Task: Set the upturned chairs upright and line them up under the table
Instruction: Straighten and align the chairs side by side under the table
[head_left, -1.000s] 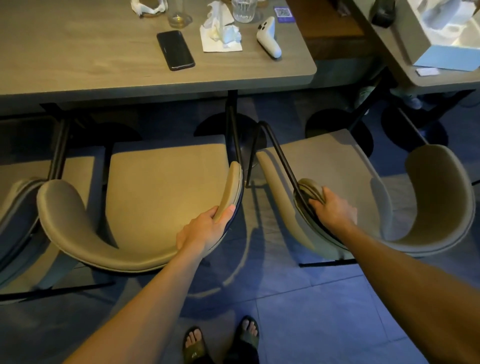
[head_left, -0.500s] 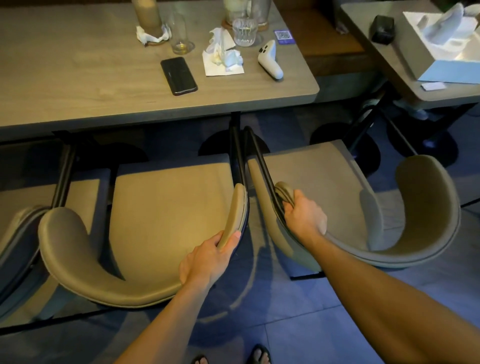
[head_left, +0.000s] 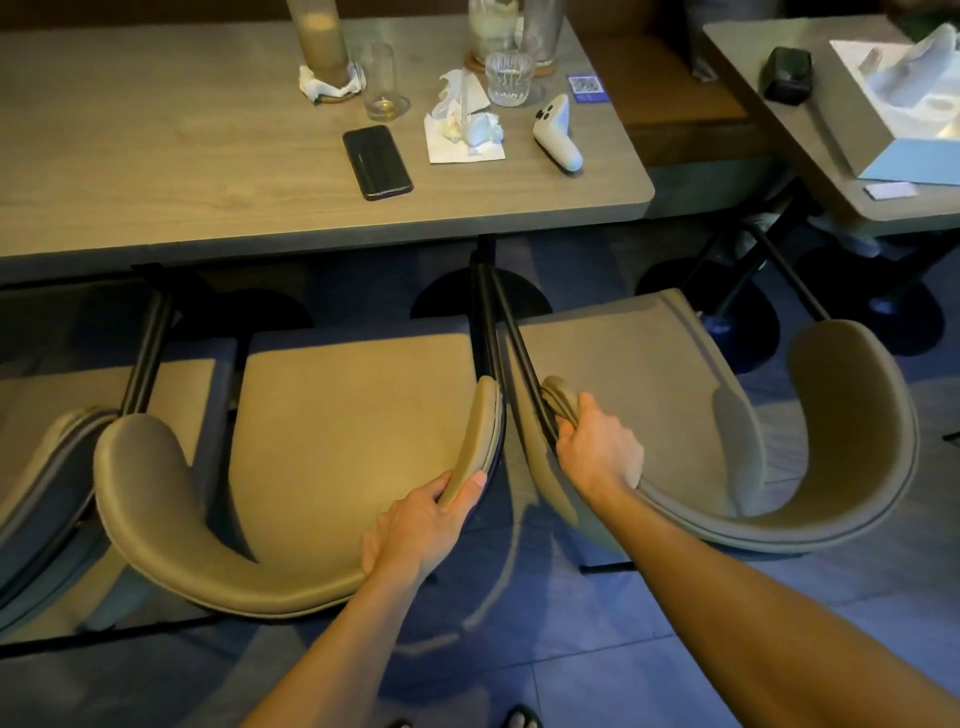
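- Toes (head_left: 522, 719) in dark sandals peek in at the bottom edge, on the blue-grey tiled floor (head_left: 597, 649).
- Left hand (head_left: 415, 525) wraps the right-hand tip of the middle chair (head_left: 332, 457)'s curved backrest, thumb on the outer face, fingers curled over the inner padding.
- Right hand (head_left: 597, 452) closes around the left-hand tip of the right chair (head_left: 727, 415)'s backrest, fingers folded over the padded edge beside its black metal frame.
- Both chairs stand upright on their legs, seats facing up, backrests toward the person.
- Middle chair sits square to the desk (head_left: 156, 171), its seat front just under the desk's near edge.
- Right chair stands just beside it, arm tips nearly touching, turned slightly so its open side angles toward the right; its far corner reaches past the desk's right end.
- A third chair (head_left: 47, 467) shows partly at the left edge, also upright and tucked toward the desk.
- Round black pedestal bases (head_left: 478, 301) show on the floor beneath the desk.
- On the desk lie a black phone (head_left: 377, 162), crumpled napkins (head_left: 465, 127) and a white controller (head_left: 557, 132).
- Farther back stand several glasses (head_left: 382, 83), a tall drink (head_left: 318, 41) and a small blue card (head_left: 587, 85).
- A second desk (head_left: 779, 104) at the far right carries a white box (head_left: 904, 98) and a dark pouch (head_left: 787, 75).
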